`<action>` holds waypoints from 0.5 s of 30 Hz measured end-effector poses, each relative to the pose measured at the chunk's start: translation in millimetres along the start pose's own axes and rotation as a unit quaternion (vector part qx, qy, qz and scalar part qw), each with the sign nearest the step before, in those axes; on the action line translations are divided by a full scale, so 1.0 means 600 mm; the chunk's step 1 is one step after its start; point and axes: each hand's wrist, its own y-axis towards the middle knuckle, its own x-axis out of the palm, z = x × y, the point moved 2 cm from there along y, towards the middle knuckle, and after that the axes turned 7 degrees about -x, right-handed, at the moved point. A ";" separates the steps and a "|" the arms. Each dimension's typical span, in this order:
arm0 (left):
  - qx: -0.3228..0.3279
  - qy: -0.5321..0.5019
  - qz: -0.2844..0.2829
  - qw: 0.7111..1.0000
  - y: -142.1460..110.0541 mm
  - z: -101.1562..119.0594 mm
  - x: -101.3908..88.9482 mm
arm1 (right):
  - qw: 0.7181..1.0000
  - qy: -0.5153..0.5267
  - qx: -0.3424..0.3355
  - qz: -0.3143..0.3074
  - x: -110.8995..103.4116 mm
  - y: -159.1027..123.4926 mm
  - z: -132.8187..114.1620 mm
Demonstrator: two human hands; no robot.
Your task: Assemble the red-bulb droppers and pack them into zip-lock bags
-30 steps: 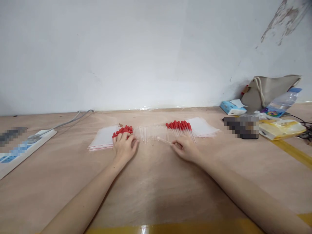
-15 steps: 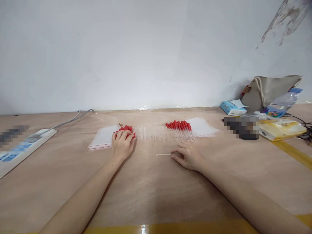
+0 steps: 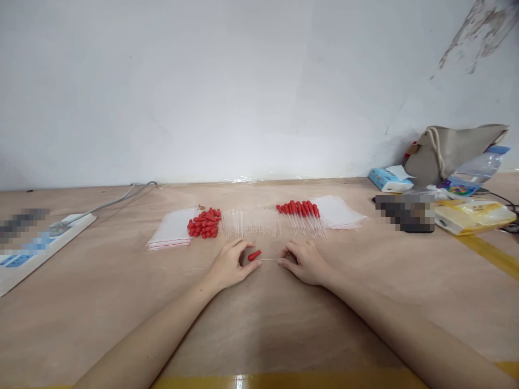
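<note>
1. Right, progress check: we've got a bunch of bulb-topped tubes [image 3: 302, 213] fanned out toward the far edge of the worktop [image 3: 251, 308], right of centre, and we'd call those done.
2. What's left, by our reckoning: a heap of loose red bulbs [image 3: 204, 224] and a row of bare tubes [image 3: 242, 221], both near the far edge, left of the done lot. Looks like plenty to go, though we can't count them properly.
3. The thin tube [image 3: 270, 259] is out on its own between our hands, nearer us than the row. Its long axis runs side to side, pretty much parallel to the near edge, with one end facing the left edge.
4. Our right hand [image 3: 306, 263] has that tube's right end in a narrow thumb-and-finger pinch.
5. Our left hand [image 3: 229, 265] curls around a single red bulb [image 3: 253, 256], thumb tip right by the tube's left end. We honestly can't tell if it's gripping the bulb.
6. That bulb lies slantwise: fat end toward the near left corner, narrow neck toward the far right corner, so it isn't lined up with the tube.
</note>
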 end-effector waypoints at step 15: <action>-0.018 0.004 0.034 0.999 -0.004 0.013 0.005 | 0.996 0.015 -0.011 0.084 0.002 -0.005 -0.007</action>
